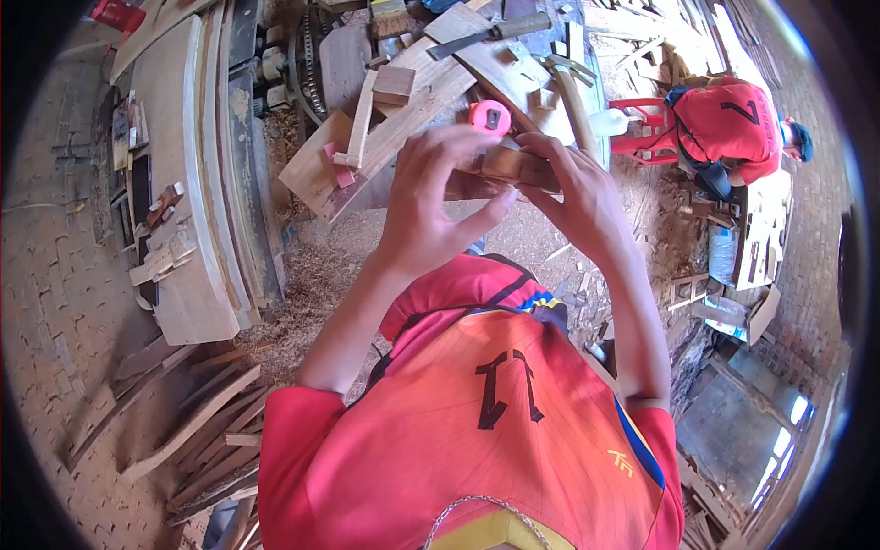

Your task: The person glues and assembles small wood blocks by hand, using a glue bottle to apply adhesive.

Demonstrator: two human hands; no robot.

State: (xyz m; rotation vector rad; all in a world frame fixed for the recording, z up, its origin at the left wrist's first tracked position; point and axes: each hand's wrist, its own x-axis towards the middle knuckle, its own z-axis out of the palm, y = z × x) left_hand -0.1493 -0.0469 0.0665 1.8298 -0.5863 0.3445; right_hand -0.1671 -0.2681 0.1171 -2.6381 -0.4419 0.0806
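In the head view my right hand [582, 194] grips a small wooden block [503, 165], with the fingers at its upper side and the thumb below. My left hand [423, 194] is just left of the block, fingers curved and spread, the thumb stretched out toward the block's lower edge. Part of the block is hidden behind my fingers. A pink tape measure [490, 116] lies right beyond my left fingertips. The hammer [574, 105] rests on the bench beyond my right hand.
Boards [417, 103], a chisel [490, 35] and a brush [390, 16] lie on the cluttered bench. Machinery with a chain [312, 64] stands at its left. Another person [729, 128] in red bends over at the right. Wood shavings [339, 266] cover the floor; offcuts [197, 422] pile up lower left.
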